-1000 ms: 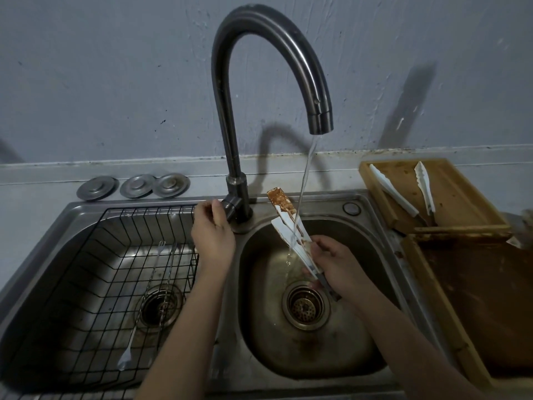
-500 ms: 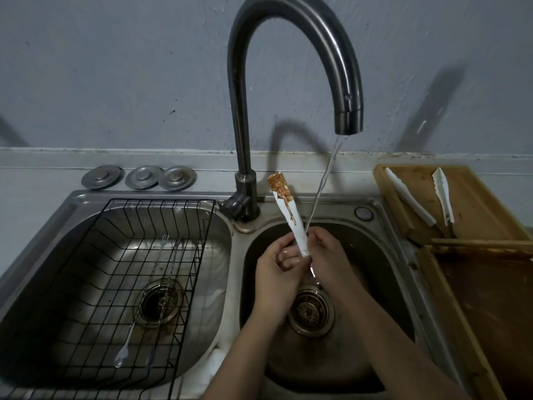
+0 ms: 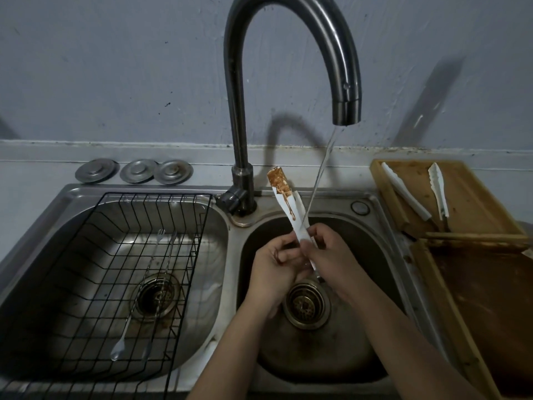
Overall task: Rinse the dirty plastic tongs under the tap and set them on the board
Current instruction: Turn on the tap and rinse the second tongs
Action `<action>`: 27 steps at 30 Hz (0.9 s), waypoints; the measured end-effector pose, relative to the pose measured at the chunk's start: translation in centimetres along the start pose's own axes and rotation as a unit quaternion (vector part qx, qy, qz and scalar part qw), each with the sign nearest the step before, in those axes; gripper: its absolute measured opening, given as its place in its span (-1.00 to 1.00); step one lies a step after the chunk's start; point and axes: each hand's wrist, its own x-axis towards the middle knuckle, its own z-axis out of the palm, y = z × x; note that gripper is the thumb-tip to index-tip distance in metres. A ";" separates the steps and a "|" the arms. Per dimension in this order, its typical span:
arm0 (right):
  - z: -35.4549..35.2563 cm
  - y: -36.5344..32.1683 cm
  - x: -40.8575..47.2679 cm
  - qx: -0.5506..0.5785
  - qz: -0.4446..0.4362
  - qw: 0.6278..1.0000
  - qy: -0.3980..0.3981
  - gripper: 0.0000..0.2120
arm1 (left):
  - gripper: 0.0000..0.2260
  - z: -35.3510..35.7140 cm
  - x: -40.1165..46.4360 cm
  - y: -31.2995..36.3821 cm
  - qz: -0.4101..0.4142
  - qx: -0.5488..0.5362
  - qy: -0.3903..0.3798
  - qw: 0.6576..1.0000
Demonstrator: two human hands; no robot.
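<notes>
Both hands meet over the right basin [image 3: 360, 327] of the double sink, and between them stands a pair of white plastic tongs [image 3: 291, 215], tips pointing up and away toward the wall. The left hand [image 3: 277, 269] curls its fingers round the lower part of the tongs from the left, and the right hand [image 3: 331, 258] pinches the same stretch from the right, so the two hands touch or nearly touch around the handle. Brown sauce coats the far tip and runs down one arm in a thin streak. A thin stream of water [image 3: 320, 174] falls from the spout of the dark curved tap [image 3: 239, 111] and meets the tongs just above the fingers; the exact point of contact is hard to make out. Far to the right, on the wooden board [image 3: 473, 203], lie two more white tongs [image 3: 403, 192], apart from each other. The left basin holds a black wire rack [image 3: 95, 255] with long thin metal utensils [image 3: 150, 284] on it. Three round metal lids [image 3: 135, 171] sit in a row on the ledge behind it.
</notes>
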 end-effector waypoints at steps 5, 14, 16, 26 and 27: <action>0.5 0.1 -0.2 -0.066 -0.097 0.991 0.070 -0.70 | -0.82 0.7 -0.3 0.6 0.000 -0.021 -0.007 1.000; -0.2 0.0 -0.9 0.037 -0.002 0.997 -0.072 -0.70 | -0.90 0.4 0.7 1.5 -0.004 0.004 0.072 0.997; -0.5 -0.2 -1.0 0.062 -0.001 0.994 -0.086 -0.65 | -0.91 0.5 0.8 1.6 -0.011 -0.002 0.063 0.998; -0.7 0.4 -1.1 0.009 -0.009 1.000 -0.023 -0.78 | -0.93 0.6 0.0 0.7 -0.011 0.017 0.020 1.000; -0.7 0.8 -1.0 -0.064 -0.040 0.997 0.002 -0.76 | -0.93 0.6 0.0 0.4 -0.005 0.061 0.034 0.998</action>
